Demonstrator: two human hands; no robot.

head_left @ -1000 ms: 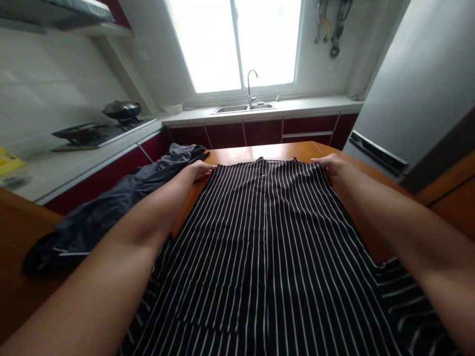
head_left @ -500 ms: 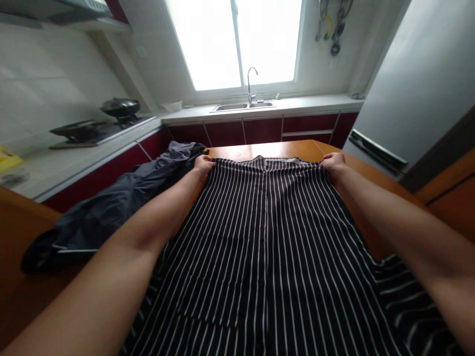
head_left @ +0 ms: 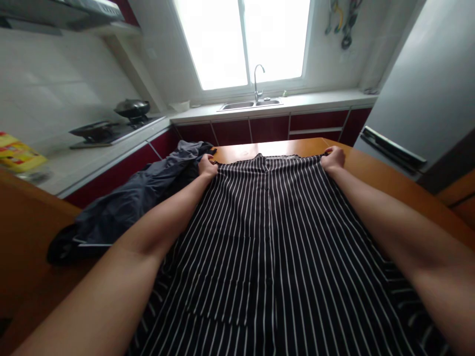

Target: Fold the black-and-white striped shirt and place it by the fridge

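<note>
A black shirt with white stripes (head_left: pixel 237 222) lies spread over the wooden table, its button front running down the middle. At its far left corner my left hand (head_left: pixel 208 167) is closed on the edge of the cloth. My right hand (head_left: pixel 334 159) grips the far right corner the same way, so the far edge is stretched between both hands. A patch pocket shows on the left half. Sleeve parts lie at the lower left and right, partly hidden by my forearms. The near end runs out of view.
A heap of grey and dark clothes (head_left: pixel 148 183) lies left of the shirt on the wooden table (head_left: pixel 371 183). Beyond are a sink (head_left: pixel 241 105), a stove with pans (head_left: pixel 131 108) and a yellow package (head_left: pixel 20 153). A fridge (head_left: pixel 423 89) stands at right.
The camera view has turned slightly left, so the scene sits further right and more of the yellow package shows. Both hands still hold the shirt's far corners.
</note>
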